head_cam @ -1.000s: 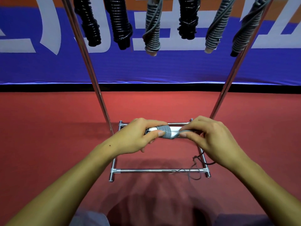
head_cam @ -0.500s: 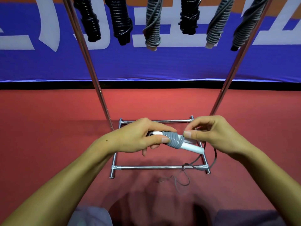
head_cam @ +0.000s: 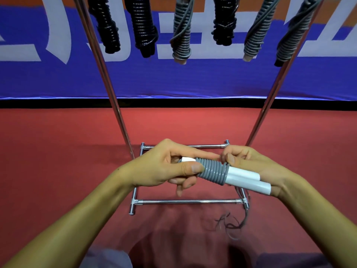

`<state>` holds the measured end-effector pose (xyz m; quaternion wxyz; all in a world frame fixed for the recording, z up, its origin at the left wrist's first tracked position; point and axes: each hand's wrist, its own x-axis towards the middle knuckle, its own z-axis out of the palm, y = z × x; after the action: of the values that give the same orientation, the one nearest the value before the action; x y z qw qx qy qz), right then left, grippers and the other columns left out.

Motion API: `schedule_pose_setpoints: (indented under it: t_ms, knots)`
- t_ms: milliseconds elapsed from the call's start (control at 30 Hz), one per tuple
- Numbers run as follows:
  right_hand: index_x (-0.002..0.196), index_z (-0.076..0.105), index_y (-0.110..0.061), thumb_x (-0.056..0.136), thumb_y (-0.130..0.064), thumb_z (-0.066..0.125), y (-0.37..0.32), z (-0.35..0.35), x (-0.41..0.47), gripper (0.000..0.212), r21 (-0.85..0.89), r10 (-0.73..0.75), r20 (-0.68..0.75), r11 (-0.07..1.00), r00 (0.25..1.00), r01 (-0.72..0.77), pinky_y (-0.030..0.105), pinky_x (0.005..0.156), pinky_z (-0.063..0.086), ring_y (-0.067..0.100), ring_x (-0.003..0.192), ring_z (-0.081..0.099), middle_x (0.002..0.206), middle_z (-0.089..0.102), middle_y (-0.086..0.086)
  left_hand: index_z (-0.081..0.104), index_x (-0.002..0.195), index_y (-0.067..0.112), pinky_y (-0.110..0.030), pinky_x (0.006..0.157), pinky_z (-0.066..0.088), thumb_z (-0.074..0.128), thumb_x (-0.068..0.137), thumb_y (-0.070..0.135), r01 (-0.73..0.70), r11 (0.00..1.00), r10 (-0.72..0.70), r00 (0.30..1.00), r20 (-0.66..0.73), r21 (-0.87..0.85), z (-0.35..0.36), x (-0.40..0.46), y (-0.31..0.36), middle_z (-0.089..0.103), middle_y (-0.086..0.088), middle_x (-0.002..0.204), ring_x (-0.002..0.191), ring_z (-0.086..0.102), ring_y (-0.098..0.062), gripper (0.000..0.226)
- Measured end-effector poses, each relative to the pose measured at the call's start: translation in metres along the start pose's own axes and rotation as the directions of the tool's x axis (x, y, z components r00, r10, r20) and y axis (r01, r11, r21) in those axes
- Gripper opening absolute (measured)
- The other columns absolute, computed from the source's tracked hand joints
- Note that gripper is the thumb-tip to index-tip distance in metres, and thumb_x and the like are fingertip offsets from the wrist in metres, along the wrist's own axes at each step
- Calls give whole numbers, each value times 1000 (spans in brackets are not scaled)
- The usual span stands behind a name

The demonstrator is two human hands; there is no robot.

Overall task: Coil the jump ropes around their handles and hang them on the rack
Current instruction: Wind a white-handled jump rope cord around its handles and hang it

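My left hand (head_cam: 166,167) grips a pair of white handles (head_cam: 249,179) held side by side, thumb pressed on the grey rope coil (head_cam: 213,171) wound around their middle. My right hand (head_cam: 257,167) sits behind the coil's right end, thumb and fingers pinching the rope where it meets the coil. The loose grey rope (head_cam: 233,225) trails down below my right wrist, blurred, to the red floor. The white handle ends stick out bare to the right.
A chrome rack stands ahead with two slanted poles (head_cam: 108,89) and a rectangular base frame (head_cam: 185,201) under my hands. Several coiled ropes hang along its top, black ones (head_cam: 143,28) at left and grey ones (head_cam: 182,33) toward the right. A blue banner backs the red floor.
The coil has grown by a few turns along the handles. My right hand swung round the handles from in front to behind them, and the loose rope on the floor shifted right.
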<state>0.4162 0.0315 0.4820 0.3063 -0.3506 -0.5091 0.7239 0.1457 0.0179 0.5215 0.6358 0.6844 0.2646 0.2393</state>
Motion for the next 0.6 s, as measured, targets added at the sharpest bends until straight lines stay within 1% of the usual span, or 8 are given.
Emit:
schedule_pose_setpoints:
  t_ms: [67, 133, 167, 233, 267, 400, 500, 600]
  knots:
    - [74, 66, -17, 75, -42, 91, 2, 6, 2, 34, 60, -29, 4, 998, 1000, 29, 25, 51, 46, 14, 55, 53, 76, 56, 9, 63, 144, 11, -32, 59, 56, 58, 104, 11, -15, 999, 15, 1000, -2, -38, 0, 1, -1, 50, -27, 61, 52, 36, -14, 41]
    - [67, 63, -18, 87, -21, 75, 3, 14, 5, 23, 151, -55, -44, 987, 998, 61, 20, 45, 41, 10, 50, 50, 76, 58, 10, 62, 145, 10, -29, 60, 56, 57, 104, 10, -30, 997, 29, 999, -16, -67, 1, 1, -2, 58, -16, 62, 51, 35, -17, 42]
    - [66, 61, -19, 89, -12, 69, 4, 17, 7, 25, 172, -55, -73, 983, 996, 67, 20, 44, 37, 12, 50, 46, 80, 56, 16, 60, 146, 8, -28, 60, 55, 56, 104, 10, -41, 997, 39, 999, -26, -73, 1, 2, -2, 60, -12, 64, 52, 35, -17, 43]
    - [68, 55, -17, 90, -5, 64, 7, 24, 11, 26, 186, -80, -108, 978, 991, 100, 26, 47, 28, 18, 55, 33, 89, 43, 23, 57, 147, 4, -28, 61, 54, 55, 104, 13, -69, 995, 66, 996, -55, -65, 1, 3, -3, 61, -11, 65, 52, 36, -17, 44]
    - [68, 53, -17, 88, -4, 60, 8, 28, 12, 25, 180, -108, -138, 975, 984, 133, 27, 50, 26, 19, 59, 29, 85, 39, 23, 57, 147, 4, -29, 61, 55, 55, 104, 15, -82, 995, 77, 994, -79, -61, 1, 3, -3, 62, -10, 66, 52, 37, -16, 44]
    - [76, 62, -15, 94, 9, 45, 10, 37, 16, 35, 134, -197, -303, 960, 932, 247, 27, 51, 37, 17, 56, 43, 67, 45, 8, 59, 144, 3, -27, 61, 56, 54, 105, 13, -117, 992, 105, 967, -231, -41, 1, 7, -6, 63, -11, 67, 52, 38, -14, 41]
    - [92, 69, -9, 91, 2, 60, 6, 39, 14, 14, 78, -227, -275, 963, 934, 257, 33, 59, 45, 20, 59, 49, 78, 58, 11, 62, 141, 5, -29, 60, 56, 54, 103, 16, -124, 992, 109, 927, -359, -19, -1, 11, -8, 63, -12, 66, 52, 38, -16, 41]
    - [78, 73, -19, 87, -13, 68, 4, 45, 11, 12, 75, -225, -204, 967, 953, 244, 34, 63, 42, 20, 63, 37, 76, 43, 11, 62, 142, 6, -26, 60, 55, 57, 101, 19, -104, 994, 101, 897, -431, 17, -3, 14, -12, 65, -11, 66, 53, 38, -23, 43]
